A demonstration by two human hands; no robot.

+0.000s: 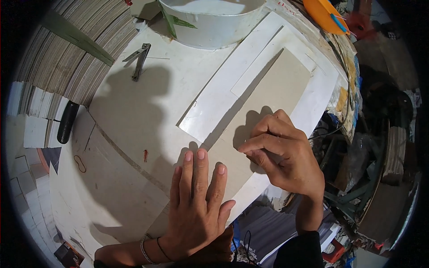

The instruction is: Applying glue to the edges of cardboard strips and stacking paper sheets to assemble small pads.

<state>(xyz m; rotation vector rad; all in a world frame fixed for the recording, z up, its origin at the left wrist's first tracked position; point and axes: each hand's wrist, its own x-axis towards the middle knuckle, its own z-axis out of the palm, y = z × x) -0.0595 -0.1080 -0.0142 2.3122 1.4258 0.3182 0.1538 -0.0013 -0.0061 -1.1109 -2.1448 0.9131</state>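
A long greyish-beige cardboard strip (272, 85) lies slantwise over white sheets on the worktable. My left hand (196, 205) rests flat on its near end, palm down with the fingers stretched out. Over the middle of the strip, my right hand (286, 154) is closed in a pinch, thumb against the forefinger. Whatever may be between those fingertips is too small to make out. Beneath the strip is a large white sheet (322, 91), and to its left a narrower white piece (196, 120) with a drawn line.
Nail clippers (141, 62) lie at the upper left, near a white tub (214, 29). A rubber band (80, 164) and a black handle-like object (68, 122) are at the left. Stacked boards (85, 40) line the far left. An orange container (326, 15) stands upper right.
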